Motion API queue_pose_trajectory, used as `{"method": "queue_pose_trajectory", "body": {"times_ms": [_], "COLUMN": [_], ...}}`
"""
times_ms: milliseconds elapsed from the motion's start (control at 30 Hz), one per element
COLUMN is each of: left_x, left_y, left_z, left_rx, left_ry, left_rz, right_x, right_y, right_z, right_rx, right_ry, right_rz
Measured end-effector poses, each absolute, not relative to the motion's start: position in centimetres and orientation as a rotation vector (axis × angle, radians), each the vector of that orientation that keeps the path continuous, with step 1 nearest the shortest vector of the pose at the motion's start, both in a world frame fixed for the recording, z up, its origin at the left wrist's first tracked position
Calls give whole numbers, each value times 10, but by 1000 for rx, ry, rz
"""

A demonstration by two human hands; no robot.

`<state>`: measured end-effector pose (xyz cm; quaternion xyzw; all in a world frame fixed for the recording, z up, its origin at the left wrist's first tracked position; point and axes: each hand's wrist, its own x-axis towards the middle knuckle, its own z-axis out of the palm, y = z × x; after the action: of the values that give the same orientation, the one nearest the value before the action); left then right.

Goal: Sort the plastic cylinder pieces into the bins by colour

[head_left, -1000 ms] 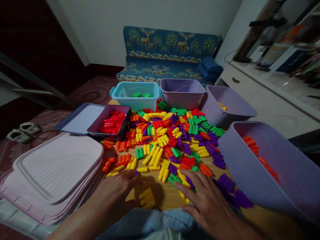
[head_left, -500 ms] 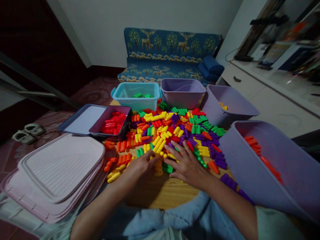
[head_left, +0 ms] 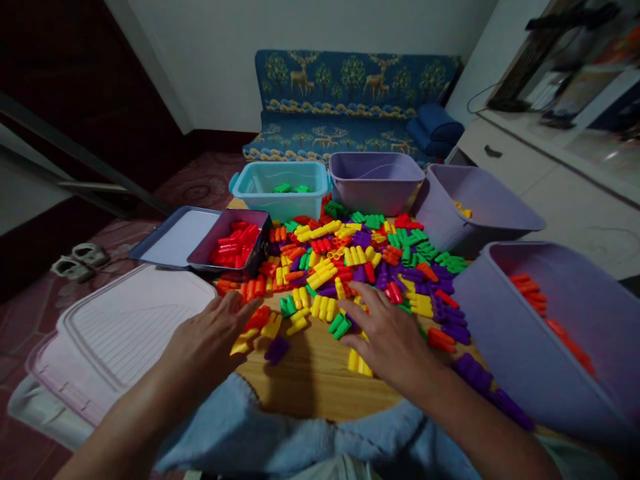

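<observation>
Plastic blocks shaped like joined tubes, in yellow, red, orange, green and purple, lie heaped over the wooden table (head_left: 320,393). My left hand (head_left: 215,333) hovers at the heap's left front edge, fingers stretched out over orange and yellow blocks (head_left: 271,325). On the right, my right hand (head_left: 387,330) is spread above the blocks, its fingers near a green block (head_left: 340,325) and a yellow block (head_left: 359,363). Between the hands lie another yellow block (head_left: 324,308) and a purple block (head_left: 277,349). Neither hand appears to hold anything.
A blue tub (head_left: 280,200) with green blocks and a purple bin (head_left: 375,193) stand at the back. Bins with yellow blocks (head_left: 450,227) and orange blocks (head_left: 480,307) stand right. Left are an open case (head_left: 195,257) of red blocks and stacked lids (head_left: 125,327).
My hands have moved apart, the left one going left and toward me. Blocks near the front middle have shifted, and a purple block now shows there. The view has turned slightly left.
</observation>
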<state>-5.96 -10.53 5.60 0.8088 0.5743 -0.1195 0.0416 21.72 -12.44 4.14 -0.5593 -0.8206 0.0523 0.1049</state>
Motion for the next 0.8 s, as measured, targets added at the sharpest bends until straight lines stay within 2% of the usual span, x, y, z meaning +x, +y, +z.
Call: {"method": "queue_pose_trajectory", "body": {"times_ms": [133,267,500,667,800], "left_x": [-59,-39,-11,0,20], "left_y": [-122,-122,-114,-102,-86], "left_z": [41,26,12,4,10], "left_rx": [2498,2513,2507,2368,2275], "left_ry": [1752,1744,1564,1448,1303], "left_rz": [-599,-637,-62,374,562], "right_x": [205,199,201,200,201], "right_y": [-162,-170,-153,-145,-134], "right_z": [31,11,-3,-2,4], "right_rx": [-1819,-1881,-1786,-1748,-1710], "right_ry": [-2631,-2653,-2521,-2453,-2343], "right_rz": [409,292,85,202,316]}}
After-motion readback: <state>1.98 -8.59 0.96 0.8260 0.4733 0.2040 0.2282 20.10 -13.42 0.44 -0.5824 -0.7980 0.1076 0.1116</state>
